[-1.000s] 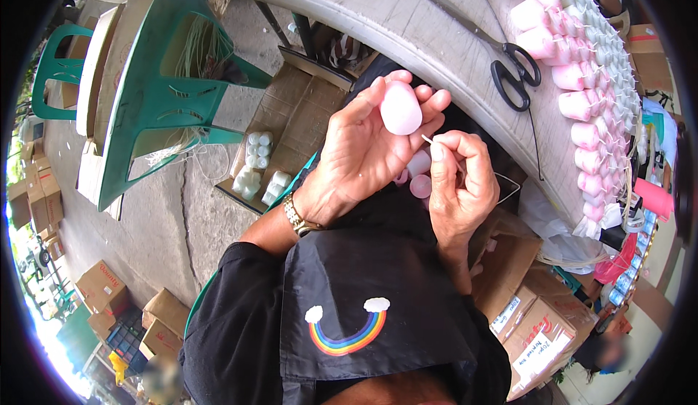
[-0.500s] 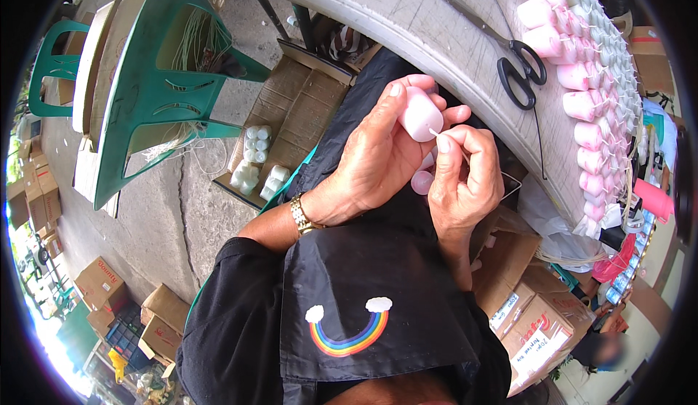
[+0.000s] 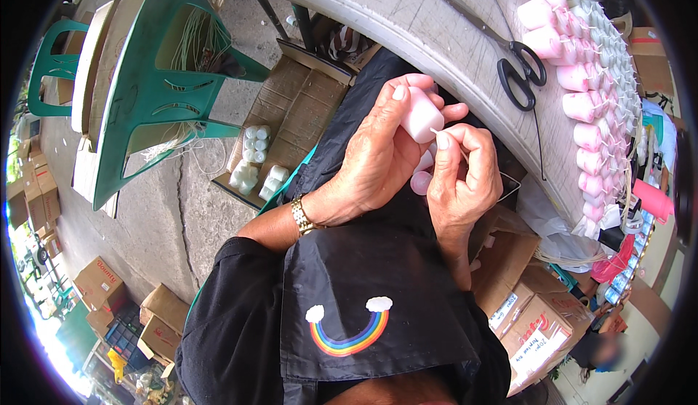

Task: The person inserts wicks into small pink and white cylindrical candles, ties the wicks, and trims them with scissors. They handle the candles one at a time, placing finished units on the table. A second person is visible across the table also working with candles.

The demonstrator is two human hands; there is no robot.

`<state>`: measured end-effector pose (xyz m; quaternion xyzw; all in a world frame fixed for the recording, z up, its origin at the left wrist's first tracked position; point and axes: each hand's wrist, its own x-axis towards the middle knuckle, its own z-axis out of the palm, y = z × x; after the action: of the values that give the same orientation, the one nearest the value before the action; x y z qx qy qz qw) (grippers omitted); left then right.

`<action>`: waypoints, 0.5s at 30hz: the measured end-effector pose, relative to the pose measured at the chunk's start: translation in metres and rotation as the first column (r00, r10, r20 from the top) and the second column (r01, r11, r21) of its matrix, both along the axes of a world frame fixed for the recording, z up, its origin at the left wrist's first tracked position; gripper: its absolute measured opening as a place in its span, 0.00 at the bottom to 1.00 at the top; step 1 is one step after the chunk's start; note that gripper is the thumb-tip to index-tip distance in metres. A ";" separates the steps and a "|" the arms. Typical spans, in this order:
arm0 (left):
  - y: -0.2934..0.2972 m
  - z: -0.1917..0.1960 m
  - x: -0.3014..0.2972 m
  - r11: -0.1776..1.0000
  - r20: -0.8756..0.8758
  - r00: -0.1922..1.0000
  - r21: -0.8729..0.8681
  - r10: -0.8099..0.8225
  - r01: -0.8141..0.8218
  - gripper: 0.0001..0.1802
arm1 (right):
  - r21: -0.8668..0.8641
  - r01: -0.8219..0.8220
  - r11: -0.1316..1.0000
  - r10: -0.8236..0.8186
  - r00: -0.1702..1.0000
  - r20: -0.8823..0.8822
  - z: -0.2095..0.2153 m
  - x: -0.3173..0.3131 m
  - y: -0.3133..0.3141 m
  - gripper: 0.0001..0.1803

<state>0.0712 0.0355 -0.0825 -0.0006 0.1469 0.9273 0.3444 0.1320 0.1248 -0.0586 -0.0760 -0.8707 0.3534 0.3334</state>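
Observation:
My left hand (image 3: 367,154) is closed around a pink candle (image 3: 422,116), short and rounded, tilted toward my right hand. The thumb lies along its side, and the other fingers curl behind it. At the candle's end, my right hand (image 3: 469,176) pinches a thin white wick (image 3: 435,130) between thumb and forefinger. The wick's far part is hidden by those fingers. Below and between the hands, more pink candles (image 3: 421,182) rest over my dark lap, partly covered by the right hand.
On the grey table (image 3: 436,27) lie black-handled scissors (image 3: 520,78) and a thin needle-like rod. Many pink and white candles (image 3: 573,77) hang along it in knotted rows. A cardboard tray (image 3: 305,92) with white candles and a green chair (image 3: 156,92) stand left; cartons (image 3: 542,325) sit right.
The pink candle has turned slightly in my left hand, showing more of its side. My right hand stays at the wick, with only a tiny shift.

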 end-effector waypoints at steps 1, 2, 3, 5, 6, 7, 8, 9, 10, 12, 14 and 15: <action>0.000 0.000 0.000 1.000 0.001 1.000 -0.005 0.005 -0.005 0.20 | -0.001 0.004 1.000 -0.004 1.000 0.009 0.000 0.000 0.000 0.06; 0.001 0.001 0.000 1.000 0.002 1.000 -0.011 0.011 -0.011 0.20 | -0.001 0.007 1.000 -0.007 1.000 0.018 0.000 0.000 0.000 0.06; 0.001 0.001 0.000 1.000 0.008 1.000 -0.017 0.014 -0.014 0.20 | -0.003 0.007 1.000 -0.007 1.000 0.019 0.000 0.000 0.000 0.06; 0.001 0.002 0.001 1.000 0.004 1.000 -0.021 0.020 -0.020 0.19 | 0.016 0.015 1.000 -0.015 1.000 0.005 -0.002 -0.001 0.000 0.06; 0.002 0.002 0.001 1.000 0.006 1.000 -0.018 0.020 -0.020 0.19 | 0.022 0.020 1.000 -0.021 1.000 0.008 -0.003 -0.001 0.000 0.06; 0.002 0.002 0.001 0.999 0.005 1.000 -0.028 0.025 -0.025 0.19 | 0.028 0.022 0.999 -0.022 1.000 -0.003 -0.003 -0.001 -0.001 0.06; 0.002 0.003 0.001 0.999 0.005 1.000 -0.033 0.028 -0.028 0.19 | 0.031 0.027 0.999 -0.027 1.000 0.000 -0.004 -0.001 -0.001 0.06; 0.002 0.003 0.002 0.999 0.005 1.000 -0.037 0.031 -0.031 0.19 | 0.026 0.032 0.999 -0.032 0.999 -0.002 -0.005 -0.002 -0.001 0.06; 0.003 0.003 0.002 0.999 0.012 0.999 -0.041 0.034 -0.033 0.19 | 0.038 0.028 0.999 -0.028 1.000 -0.014 -0.006 -0.003 -0.001 0.06; 0.003 0.002 0.003 0.999 0.017 0.999 -0.036 0.042 -0.041 0.18 | 0.053 0.016 0.998 -0.013 0.999 -0.051 -0.008 -0.006 -0.002 0.06; 0.004 0.002 0.002 0.996 -0.004 0.998 -0.067 0.057 -0.058 0.20 | 0.060 -0.019 0.998 0.022 0.998 -0.052 -0.006 -0.006 0.000 0.07; 0.003 0.001 0.001 0.995 -0.007 0.998 -0.079 0.061 -0.061 0.20 | 0.066 -0.040 0.997 0.043 0.997 -0.056 -0.004 -0.005 0.000 0.08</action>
<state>0.0717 0.0389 -0.0814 -0.0166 0.1844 0.9307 0.3153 0.1267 0.1253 -0.0623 -0.0368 -0.8733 0.3337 0.3531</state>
